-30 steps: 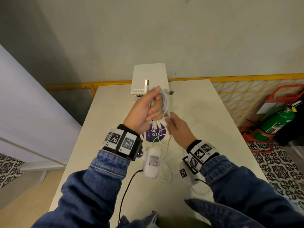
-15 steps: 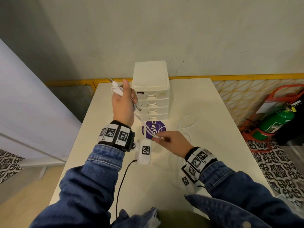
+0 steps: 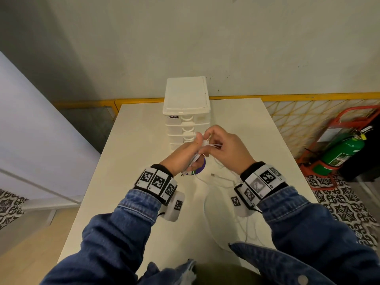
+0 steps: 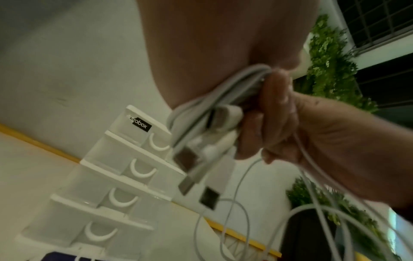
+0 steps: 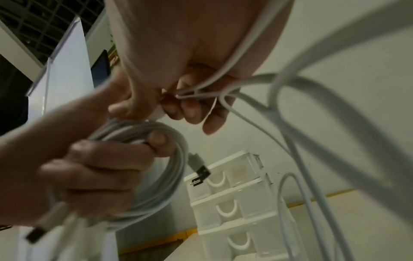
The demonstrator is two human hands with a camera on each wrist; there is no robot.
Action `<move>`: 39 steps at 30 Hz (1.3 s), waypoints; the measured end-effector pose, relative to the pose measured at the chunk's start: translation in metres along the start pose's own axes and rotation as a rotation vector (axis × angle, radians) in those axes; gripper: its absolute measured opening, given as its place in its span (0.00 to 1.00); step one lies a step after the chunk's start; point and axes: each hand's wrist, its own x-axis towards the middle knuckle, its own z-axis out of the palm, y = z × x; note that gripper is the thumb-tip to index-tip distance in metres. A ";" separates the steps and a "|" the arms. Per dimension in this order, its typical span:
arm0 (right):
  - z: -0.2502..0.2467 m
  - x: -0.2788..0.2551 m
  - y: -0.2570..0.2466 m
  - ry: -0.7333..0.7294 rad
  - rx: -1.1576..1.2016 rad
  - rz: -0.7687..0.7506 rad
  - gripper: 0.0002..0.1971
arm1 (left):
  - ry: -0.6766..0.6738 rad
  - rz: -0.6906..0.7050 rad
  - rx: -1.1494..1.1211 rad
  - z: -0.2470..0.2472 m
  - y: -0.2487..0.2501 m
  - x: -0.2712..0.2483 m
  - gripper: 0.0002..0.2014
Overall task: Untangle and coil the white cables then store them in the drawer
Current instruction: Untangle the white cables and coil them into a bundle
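Note:
My left hand (image 3: 193, 154) grips a coiled bundle of white cables (image 5: 163, 176) in front of the drawer unit, thumb over the loops; USB plugs (image 4: 190, 159) hang out of the bundle. My right hand (image 3: 209, 140) meets it from the right and pinches a white cable strand (image 5: 201, 92) that loops away past the wrist. More loose white cable (image 3: 222, 179) lies on the table under the right wrist. The white drawer unit (image 3: 186, 112) stands at the table's far edge with all its drawers closed (image 4: 107, 176).
The white table (image 3: 133, 161) ends close to a wall behind the drawer unit. A purple round sticker (image 3: 201, 168) shows under the hands. A green fire extinguisher (image 3: 343, 153) in a red stand sits on the floor to the right.
My left hand came down from the raised spot at the left to the front of the drawers, bundle still in it. My right hand rose off the table to join it.

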 end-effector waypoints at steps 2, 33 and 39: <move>-0.006 0.002 0.007 -0.012 -0.057 -0.018 0.10 | -0.042 -0.012 -0.055 0.000 0.002 -0.002 0.24; 0.013 -0.027 0.068 -0.177 -0.114 0.256 0.08 | 0.023 0.043 -0.201 -0.001 0.049 -0.019 0.16; 0.029 -0.035 0.072 -0.052 -0.058 0.268 0.06 | -0.071 0.149 -0.436 0.000 0.056 -0.015 0.19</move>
